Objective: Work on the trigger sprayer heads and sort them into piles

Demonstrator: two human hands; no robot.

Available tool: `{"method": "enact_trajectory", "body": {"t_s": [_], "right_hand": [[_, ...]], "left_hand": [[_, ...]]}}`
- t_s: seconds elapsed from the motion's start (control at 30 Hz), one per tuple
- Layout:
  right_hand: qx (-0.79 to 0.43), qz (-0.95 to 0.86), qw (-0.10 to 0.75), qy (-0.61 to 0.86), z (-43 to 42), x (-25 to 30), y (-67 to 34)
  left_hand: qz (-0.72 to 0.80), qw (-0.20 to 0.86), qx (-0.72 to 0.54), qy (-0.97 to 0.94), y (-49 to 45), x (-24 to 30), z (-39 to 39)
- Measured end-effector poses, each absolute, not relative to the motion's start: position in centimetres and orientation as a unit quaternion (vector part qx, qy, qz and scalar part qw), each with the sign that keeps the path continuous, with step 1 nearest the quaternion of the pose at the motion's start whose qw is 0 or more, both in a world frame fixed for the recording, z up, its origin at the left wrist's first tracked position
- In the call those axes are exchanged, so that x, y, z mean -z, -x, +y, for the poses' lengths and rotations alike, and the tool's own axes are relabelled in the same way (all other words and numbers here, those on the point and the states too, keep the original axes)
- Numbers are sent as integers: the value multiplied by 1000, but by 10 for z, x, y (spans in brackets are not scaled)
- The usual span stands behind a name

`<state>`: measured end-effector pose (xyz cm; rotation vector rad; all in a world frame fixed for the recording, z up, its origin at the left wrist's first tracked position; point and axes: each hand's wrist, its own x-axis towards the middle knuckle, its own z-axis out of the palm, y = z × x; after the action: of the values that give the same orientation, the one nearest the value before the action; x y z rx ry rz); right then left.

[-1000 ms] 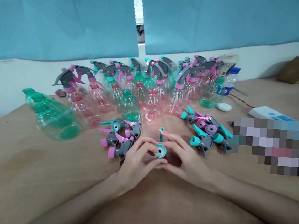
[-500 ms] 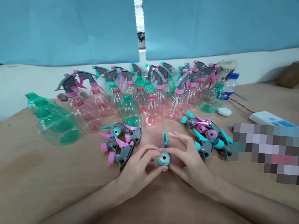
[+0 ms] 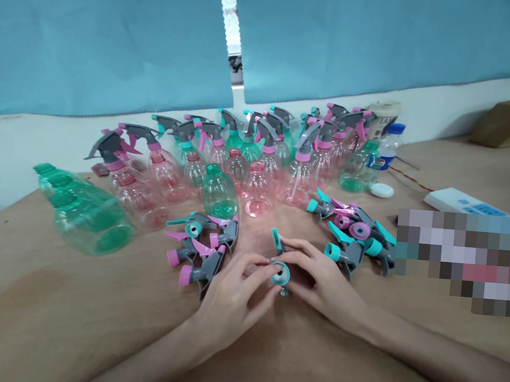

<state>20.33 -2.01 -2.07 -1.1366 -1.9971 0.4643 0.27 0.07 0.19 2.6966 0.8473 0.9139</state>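
A teal-and-grey spray head (image 3: 279, 268) sits between both my hands, low over the brown table (image 3: 52, 304), its round collar facing me. My left hand (image 3: 233, 298) pinches it from the left with curled fingers. My right hand (image 3: 318, 281) holds it from the right, fingers laid over its trigger. Just left of my hands lies a small pile of pink and teal spray heads (image 3: 200, 245). Another heap of spray heads (image 3: 353, 234) lies just right of my right hand.
Several pink and green spray bottles (image 3: 258, 156) stand in a cluster behind, some capped, some open. Green bottles (image 3: 81, 212) lie on their sides at the left. A white device (image 3: 461, 201), a small white disc (image 3: 381, 190) and a cardboard box (image 3: 508, 119) sit at the right.
Both hands drew slightly nearer to me with the spray head and turned it a little; the view shifted a bit. The piles and bottles stayed put.
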Motion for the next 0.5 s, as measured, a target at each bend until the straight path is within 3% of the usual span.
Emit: {"method": "enact_trajectory", "body": {"t_s": [0.5], "right_hand": [[-165,-783,409,439,-15,24,-203]], "left_hand": [[251,52,-295,-921,-4,-4,4]]}}
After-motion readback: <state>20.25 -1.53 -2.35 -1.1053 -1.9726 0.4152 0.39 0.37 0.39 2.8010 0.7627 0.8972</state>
